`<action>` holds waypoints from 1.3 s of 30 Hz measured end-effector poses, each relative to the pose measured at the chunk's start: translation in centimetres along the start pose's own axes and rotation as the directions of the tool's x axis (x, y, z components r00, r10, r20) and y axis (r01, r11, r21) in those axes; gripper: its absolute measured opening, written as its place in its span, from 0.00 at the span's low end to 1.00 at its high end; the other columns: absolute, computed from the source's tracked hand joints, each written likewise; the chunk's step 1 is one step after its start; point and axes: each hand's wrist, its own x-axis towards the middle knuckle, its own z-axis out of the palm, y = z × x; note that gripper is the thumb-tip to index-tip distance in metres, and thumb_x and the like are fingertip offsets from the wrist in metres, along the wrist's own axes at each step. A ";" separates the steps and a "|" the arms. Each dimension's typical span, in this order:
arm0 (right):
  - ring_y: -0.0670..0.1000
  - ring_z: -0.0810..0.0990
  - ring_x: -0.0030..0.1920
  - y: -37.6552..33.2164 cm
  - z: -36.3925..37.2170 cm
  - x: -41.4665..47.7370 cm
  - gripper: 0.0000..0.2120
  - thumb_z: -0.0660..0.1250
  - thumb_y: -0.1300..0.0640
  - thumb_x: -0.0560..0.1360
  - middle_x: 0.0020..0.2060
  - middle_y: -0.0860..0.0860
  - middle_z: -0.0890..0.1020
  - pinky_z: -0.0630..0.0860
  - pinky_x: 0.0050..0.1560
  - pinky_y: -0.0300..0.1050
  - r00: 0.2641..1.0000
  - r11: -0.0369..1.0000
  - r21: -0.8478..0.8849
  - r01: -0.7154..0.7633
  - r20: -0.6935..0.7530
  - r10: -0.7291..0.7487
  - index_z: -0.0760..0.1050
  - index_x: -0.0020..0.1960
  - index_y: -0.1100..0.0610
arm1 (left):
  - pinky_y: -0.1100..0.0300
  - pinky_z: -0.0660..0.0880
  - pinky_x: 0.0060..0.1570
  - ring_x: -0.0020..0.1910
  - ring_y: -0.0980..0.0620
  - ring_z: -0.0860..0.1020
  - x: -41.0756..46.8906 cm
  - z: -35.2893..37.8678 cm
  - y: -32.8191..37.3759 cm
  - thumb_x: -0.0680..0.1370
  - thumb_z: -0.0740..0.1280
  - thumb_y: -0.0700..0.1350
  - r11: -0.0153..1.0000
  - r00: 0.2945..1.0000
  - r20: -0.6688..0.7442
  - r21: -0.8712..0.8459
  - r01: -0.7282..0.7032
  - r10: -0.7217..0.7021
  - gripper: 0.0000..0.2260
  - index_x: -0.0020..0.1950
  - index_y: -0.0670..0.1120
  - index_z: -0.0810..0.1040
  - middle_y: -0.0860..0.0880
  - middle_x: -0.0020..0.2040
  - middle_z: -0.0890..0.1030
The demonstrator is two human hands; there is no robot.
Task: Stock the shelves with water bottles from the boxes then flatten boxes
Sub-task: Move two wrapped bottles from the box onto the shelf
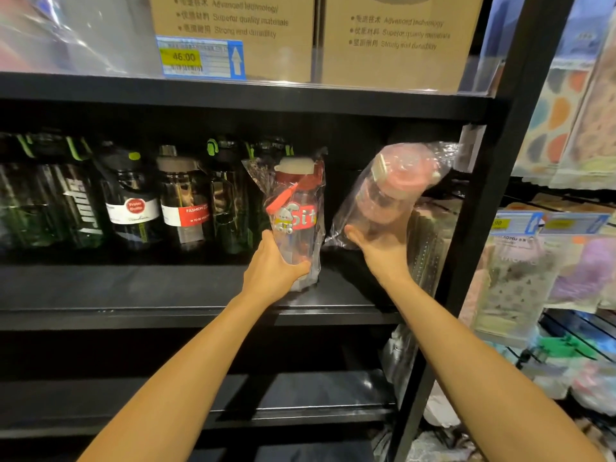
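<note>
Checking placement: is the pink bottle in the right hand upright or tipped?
Tipped: pink bottle leans right, lid toward the shelf post, right hand under its base.

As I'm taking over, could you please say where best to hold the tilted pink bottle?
Grip the pink bottle round its lower body, from below, as the right hand does: its cap end leans up-right, where loose bag bunches.

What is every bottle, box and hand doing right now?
Red-lid bottle: bagged, upright, base on the shelf, lid closed.
Pink bottle: bagged, tilted, top leaning right, held above the shelf.
Left grip: wrapped round the red-lid bottle.
Right grip: cupping the pink bottle's base.
Dark bottles: upright in a row at the shelf's back.
Cardboard boxes: closed, on the upper shelf.
</note>
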 end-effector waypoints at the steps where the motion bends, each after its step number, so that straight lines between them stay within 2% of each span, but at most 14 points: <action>1: 0.41 0.82 0.53 0.6 0.0 -0.2 0.31 0.82 0.59 0.70 0.56 0.52 0.82 0.79 0.58 0.36 1.000 1.000 0.014 0.007 -0.026 -0.006 0.70 0.66 0.60 | 0.43 0.79 0.53 0.53 0.47 0.79 0.0 0.0 0.0 0.72 0.78 0.56 1.000 1.000 -0.001 0.006 0.001 -0.001 0.30 0.63 0.53 0.63 0.51 0.59 0.77; 3: 0.39 0.82 0.55 1.0 0.0 -0.8 0.39 0.84 0.62 0.66 0.58 0.48 0.80 0.77 0.55 0.32 1.000 1.000 -0.014 0.008 -0.003 -0.008 0.64 0.68 0.54 | 0.43 0.79 0.53 0.53 0.47 0.79 0.0 0.0 0.1 0.72 0.78 0.56 1.000 1.000 -0.004 0.010 0.003 -0.003 0.30 0.63 0.52 0.63 0.51 0.60 0.77; 5: 0.42 0.81 0.56 1.3 0.2 -1.0 0.40 0.84 0.59 0.65 0.57 0.43 0.78 0.75 0.56 0.37 0.998 0.997 -0.063 -0.049 0.033 0.051 0.62 0.67 0.49 | 0.44 0.78 0.52 0.54 0.47 0.79 0.0 0.1 0.0 0.72 0.78 0.56 1.000 1.000 -0.005 0.015 0.001 -0.001 0.30 0.63 0.52 0.63 0.51 0.60 0.76; 7: 0.48 0.80 0.56 1.9 0.1 -1.1 0.38 0.84 0.56 0.67 0.57 0.44 0.77 0.73 0.56 0.43 0.991 0.989 -0.117 -0.095 0.081 0.105 0.62 0.66 0.49 | 0.46 0.77 0.50 0.54 0.48 0.78 0.0 0.1 0.0 0.72 0.78 0.55 1.000 1.000 -0.008 0.018 -0.004 0.004 0.30 0.63 0.52 0.63 0.51 0.60 0.76; 10: 0.51 0.79 0.58 2.9 0.0 -1.1 0.38 0.84 0.53 0.67 0.59 0.48 0.77 0.73 0.55 0.44 0.979 0.976 -0.174 -0.133 0.130 0.157 0.61 0.65 0.50 | 0.49 0.75 0.48 0.53 0.48 0.78 0.1 0.2 -0.1 0.72 0.78 0.56 1.000 1.000 -0.012 0.029 -0.002 0.002 0.29 0.63 0.51 0.63 0.50 0.59 0.76; 15: 0.50 0.80 0.53 3.2 0.0 -1.4 0.39 0.84 0.51 0.65 0.56 0.46 0.79 0.74 0.52 0.46 0.974 0.959 -0.248 -0.140 0.140 0.179 0.63 0.66 0.51 | 0.51 0.72 0.46 0.50 0.50 0.77 0.4 0.5 0.1 0.73 0.77 0.58 0.995 1.000 -0.017 0.095 -0.004 0.005 0.28 0.60 0.51 0.62 0.50 0.59 0.77; 18: 0.49 0.81 0.52 3.6 0.1 -1.1 0.37 0.84 0.50 0.65 0.54 0.45 0.80 0.76 0.52 0.48 0.974 0.951 -0.274 -0.142 0.135 0.185 0.65 0.65 0.51 | 0.52 0.71 0.46 0.50 0.50 0.75 1.0 1.0 0.8 0.74 0.77 0.59 0.991 1.000 -0.002 0.130 -0.001 0.001 0.29 0.64 0.49 0.65 0.48 0.62 0.78; 21: 0.47 0.81 0.49 3.9 0.0 -0.4 0.36 0.84 0.51 0.65 0.51 0.44 0.81 0.76 0.50 0.47 0.967 0.947 -0.261 -0.186 0.125 0.224 0.67 0.65 0.52 | 0.52 0.72 0.45 0.49 0.49 0.75 1.8 1.7 1.6 0.75 0.76 0.60 0.985 1.000 0.014 0.171 0.022 -0.025 0.30 0.66 0.44 0.68 0.47 0.59 0.78; 26: 0.39 0.77 0.44 4.4 -0.5 1.3 0.32 0.84 0.56 0.67 0.46 0.42 0.79 0.71 0.41 0.40 0.963 0.945 -0.236 -0.227 0.093 0.255 0.68 0.62 0.52 | 0.55 0.68 0.37 0.43 0.48 0.75 3.0 3.1 2.4 0.77 0.74 0.61 0.977 0.997 0.030 0.204 0.057 -0.064 0.24 0.53 0.45 0.67 0.49 0.46 0.74; 28: 0.43 0.78 0.44 4.8 -0.4 2.0 0.30 0.84 0.57 0.67 0.45 0.43 0.80 0.71 0.42 0.41 0.961 0.942 -0.227 -0.247 0.068 0.268 0.70 0.61 0.53 | 0.55 0.65 0.32 0.39 0.49 0.74 3.5 3.7 2.6 0.77 0.74 0.61 0.977 0.996 0.021 0.199 0.075 -0.081 0.22 0.47 0.45 0.68 0.50 0.41 0.73; 30: 0.49 0.80 0.47 5.3 -0.3 2.8 0.29 0.85 0.57 0.66 0.45 0.44 0.80 0.73 0.49 0.44 0.956 0.938 -0.212 -0.273 0.049 0.289 0.72 0.59 0.55 | 0.56 0.62 0.28 0.32 0.51 0.71 4.2 4.3 2.8 0.77 0.74 0.61 0.979 0.995 0.011 0.183 0.091 -0.094 0.23 0.38 0.47 0.67 0.50 0.35 0.72; 33: 0.55 0.82 0.51 6.3 0.1 3.8 0.29 0.85 0.56 0.65 0.44 0.46 0.80 0.76 0.51 0.48 0.950 0.933 -0.195 -0.301 0.018 0.310 0.73 0.58 0.57 | 0.56 0.61 0.26 0.27 0.51 0.69 5.3 5.0 2.8 0.77 0.74 0.59 0.976 0.993 0.018 0.187 0.113 -0.119 0.26 0.31 0.46 0.66 0.50 0.29 0.69; 37: 0.57 0.84 0.53 7.9 0.6 4.9 0.35 0.86 0.56 0.62 0.50 0.52 0.84 0.82 0.58 0.55 0.949 0.936 -0.159 -0.315 -0.028 0.315 0.74 0.64 0.56 | 0.56 0.67 0.34 0.37 0.45 0.76 6.8 6.2 2.0 0.79 0.71 0.59 0.966 0.987 0.036 0.213 0.149 -0.160 0.23 0.33 0.44 0.72 0.48 0.33 0.74; 39: 0.56 0.84 0.54 8.3 0.9 5.5 0.38 0.86 0.58 0.62 0.53 0.52 0.85 0.82 0.59 0.53 0.942 0.935 -0.114 -0.336 -0.041 0.333 0.74 0.67 0.55 | 0.56 0.69 0.42 0.45 0.44 0.77 7.4 6.8 1.8 0.80 0.69 0.59 0.961 0.984 0.061 0.234 0.147 -0.165 0.20 0.43 0.42 0.78 0.46 0.41 0.78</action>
